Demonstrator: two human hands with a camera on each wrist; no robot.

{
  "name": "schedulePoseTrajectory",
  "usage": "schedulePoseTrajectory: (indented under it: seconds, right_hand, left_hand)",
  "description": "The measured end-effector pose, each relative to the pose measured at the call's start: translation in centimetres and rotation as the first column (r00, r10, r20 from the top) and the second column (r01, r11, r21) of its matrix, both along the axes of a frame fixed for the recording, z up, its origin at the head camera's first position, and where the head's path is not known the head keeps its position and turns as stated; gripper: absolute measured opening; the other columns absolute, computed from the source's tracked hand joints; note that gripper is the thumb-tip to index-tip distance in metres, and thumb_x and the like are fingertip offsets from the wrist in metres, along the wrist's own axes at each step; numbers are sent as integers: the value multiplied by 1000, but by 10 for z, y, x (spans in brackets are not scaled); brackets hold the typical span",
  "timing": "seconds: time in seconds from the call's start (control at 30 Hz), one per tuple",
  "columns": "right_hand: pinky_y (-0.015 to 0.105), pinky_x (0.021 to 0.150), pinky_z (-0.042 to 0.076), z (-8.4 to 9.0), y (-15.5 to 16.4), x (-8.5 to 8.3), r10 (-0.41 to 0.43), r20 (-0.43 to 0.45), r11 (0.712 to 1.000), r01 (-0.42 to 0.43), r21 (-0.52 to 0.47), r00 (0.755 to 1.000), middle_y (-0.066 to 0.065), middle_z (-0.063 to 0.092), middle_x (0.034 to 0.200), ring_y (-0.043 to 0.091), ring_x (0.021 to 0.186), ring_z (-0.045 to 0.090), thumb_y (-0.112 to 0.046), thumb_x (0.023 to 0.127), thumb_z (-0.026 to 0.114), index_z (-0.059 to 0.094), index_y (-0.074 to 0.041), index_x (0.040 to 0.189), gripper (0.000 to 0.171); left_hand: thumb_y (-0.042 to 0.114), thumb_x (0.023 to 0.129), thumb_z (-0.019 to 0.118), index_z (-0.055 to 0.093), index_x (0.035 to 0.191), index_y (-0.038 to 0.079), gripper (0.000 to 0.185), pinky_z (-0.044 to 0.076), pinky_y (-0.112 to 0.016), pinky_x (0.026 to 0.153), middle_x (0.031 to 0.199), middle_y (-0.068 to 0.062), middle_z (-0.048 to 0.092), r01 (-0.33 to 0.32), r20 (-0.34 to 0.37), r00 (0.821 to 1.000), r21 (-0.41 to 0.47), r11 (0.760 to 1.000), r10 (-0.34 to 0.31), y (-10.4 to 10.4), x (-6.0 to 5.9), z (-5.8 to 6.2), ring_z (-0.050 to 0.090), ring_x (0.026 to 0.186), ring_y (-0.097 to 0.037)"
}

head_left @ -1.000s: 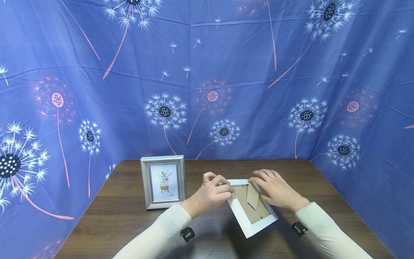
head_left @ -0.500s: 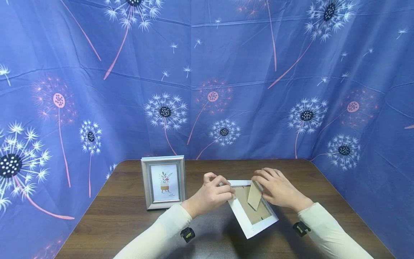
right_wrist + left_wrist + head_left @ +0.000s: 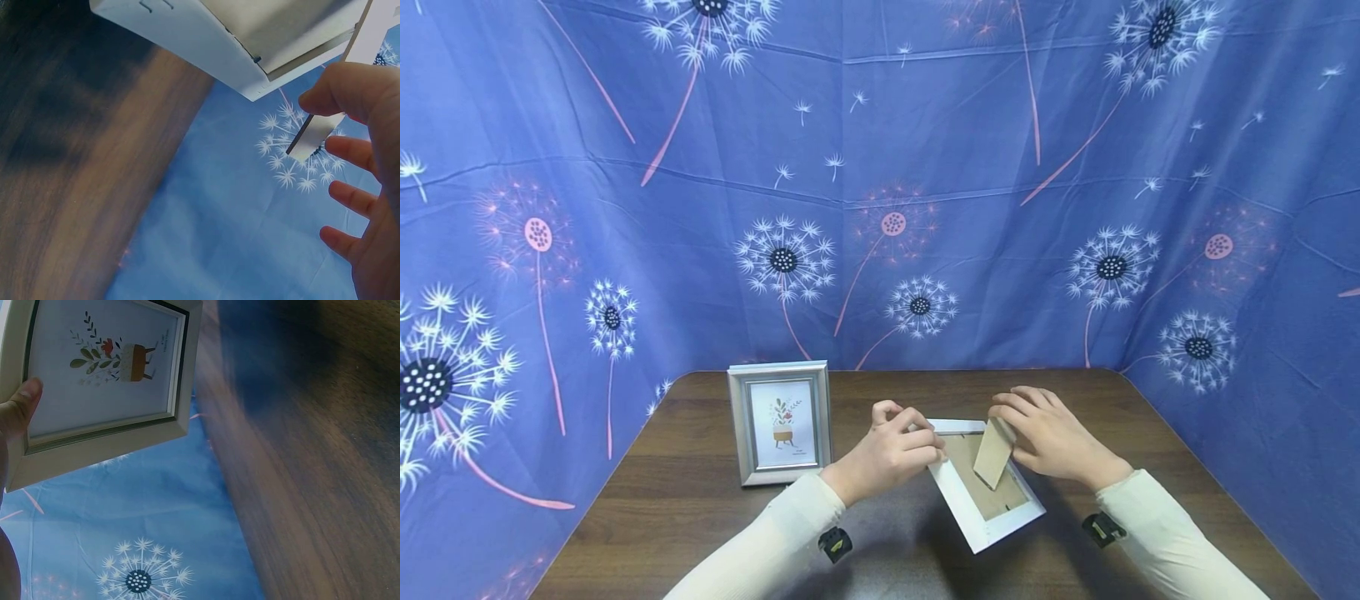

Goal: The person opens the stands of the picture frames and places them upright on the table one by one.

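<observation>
Head view has the left hand [image 3: 891,450] curled at the upper left corner of a white picture frame [image 3: 987,500], fingers and thumb pinching its edge. The right hand [image 3: 1048,435] sits at the frame's upper right, its fingers bent over the top of the cardboard easel stand [image 3: 993,454], which is swung up off the brown backing board [image 3: 1000,498] and held between thumb and fingers. The frame lies back-side up and tilted, its near corner low toward the person, squarely between the two hands on the dark wooden table [image 3: 685,500].

Right wrist view looks up from below: the thumb and forefinger [image 3: 331,94] grip the stand's thin edge [image 3: 312,134], the other fingers spread loosely beneath, and the frame's white underside corner [image 3: 187,44] is clear of the tabletop, something the head view does not make plain.

Left wrist view catches only a thumb tip [image 3: 19,403] and, past it, the silver framed flower print [image 3: 103,369]; the white frame itself is out of its sight.

Head view places that silver frame [image 3: 780,421] standing upright just left of the left hand, with the blue dandelion-print cloth [image 3: 880,183] hung behind and around the table.
</observation>
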State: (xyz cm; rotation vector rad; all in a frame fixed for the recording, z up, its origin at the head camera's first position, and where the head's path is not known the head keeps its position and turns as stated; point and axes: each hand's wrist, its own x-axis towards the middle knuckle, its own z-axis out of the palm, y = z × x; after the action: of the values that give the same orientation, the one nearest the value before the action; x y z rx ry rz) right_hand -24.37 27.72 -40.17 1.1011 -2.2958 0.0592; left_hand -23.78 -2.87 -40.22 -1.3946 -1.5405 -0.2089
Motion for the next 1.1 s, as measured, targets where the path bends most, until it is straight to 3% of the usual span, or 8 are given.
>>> schedulePoseTrajectory:
  seconds: [0.6, 1.1]
  right_hand:
    - [56, 91, 40, 9, 5, 3, 14, -48, 1000, -14, -2, 999, 11, 65, 115, 40, 111, 55, -17, 59, 75, 64, -10, 113, 55]
    - [56, 92, 39, 11, 7, 6, 7, -31, 1000, -7, -12, 1000, 11, 63, 117, 40, 111, 54, -17, 59, 76, 63, -11, 114, 56]
  left_hand:
    - [17, 80, 79, 70, 92, 23, 16, 32, -46, 90, 97, 15, 67, -28, -5, 1000, -18, 999, 28, -2, 2, -4, 56, 93, -9]
    - [16, 79, 81, 70, 93, 23, 19, 33, -46, 88, 97, 15, 67, -27, 0, 1000, -20, 999, 27, -1, 3, -3, 57, 94, -9]
